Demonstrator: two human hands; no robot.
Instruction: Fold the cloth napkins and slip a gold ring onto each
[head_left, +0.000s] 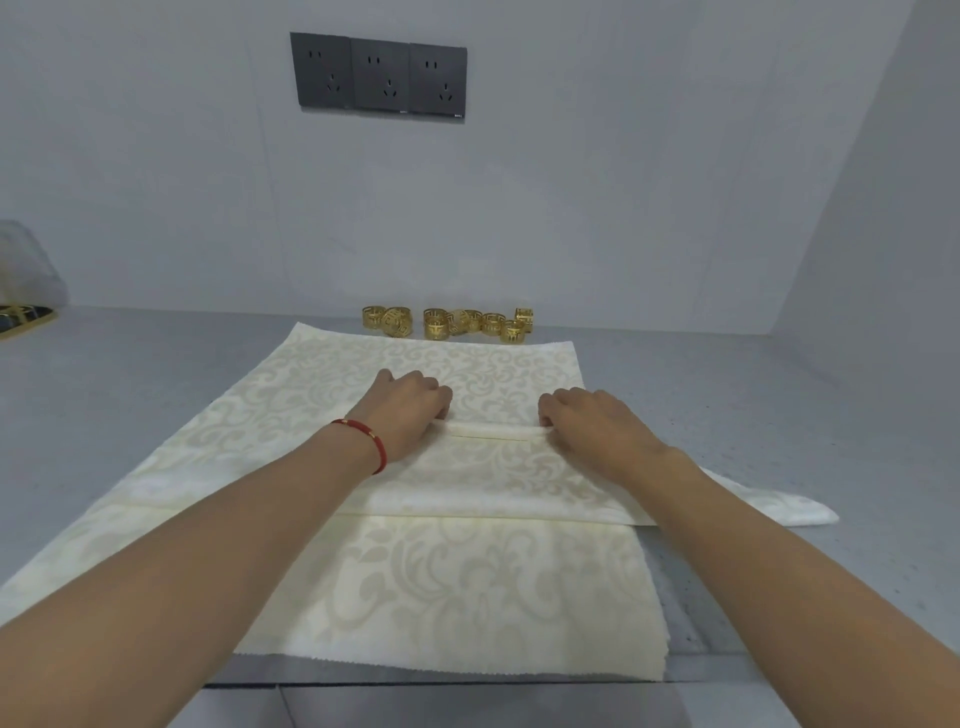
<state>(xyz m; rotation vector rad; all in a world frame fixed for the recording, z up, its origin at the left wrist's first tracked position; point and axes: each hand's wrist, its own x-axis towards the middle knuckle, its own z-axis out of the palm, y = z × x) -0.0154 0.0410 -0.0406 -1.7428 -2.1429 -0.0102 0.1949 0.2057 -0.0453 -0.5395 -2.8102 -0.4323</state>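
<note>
Both hands, left (410, 410) and right (592, 423), pinch a rolled fold of cream napkin (488, 430) on the grey worktop (779, 415); gold rings (449, 323) cluster behind it.

Head view, forward-down, seemingly close.

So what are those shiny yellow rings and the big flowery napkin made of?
The gold rings look like thin metal with a polished gold finish: they glint and have cut-out patterns. The cream napkin looks like woven cloth, maybe damask: a soft sheen, a swirly woven pattern and zigzag-cut edges. It bends softly where both hands fold it.
</note>
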